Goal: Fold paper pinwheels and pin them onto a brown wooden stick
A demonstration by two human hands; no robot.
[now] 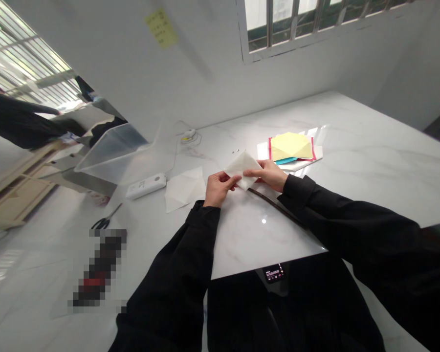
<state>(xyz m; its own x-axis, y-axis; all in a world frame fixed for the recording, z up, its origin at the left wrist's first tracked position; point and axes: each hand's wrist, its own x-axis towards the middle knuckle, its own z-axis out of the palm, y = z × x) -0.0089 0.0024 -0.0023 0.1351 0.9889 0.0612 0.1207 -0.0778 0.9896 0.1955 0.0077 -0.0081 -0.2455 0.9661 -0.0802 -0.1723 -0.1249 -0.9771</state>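
A small folded white paper (244,160) is held up over the marble-patterned table by both hands, one corner pointing away from me. My left hand (218,188) pinches its left side between thumb and fingers. On the right side, my right hand (273,174) grips it, with the thumb lying across the paper's front. The fingers behind the paper are partly hidden. Just left of my left hand lie creased white sheets (185,188). Beyond my right hand sits a stack of coloured papers with a yellow sheet (292,145) on top.
A white power strip (146,186), a clear plastic bin (113,151) and scissors (106,220) are to the left. A dark strip (275,208) lies under my right forearm. A coiled cable (188,137) rests by the wall. Another person (18,117) is at far left.
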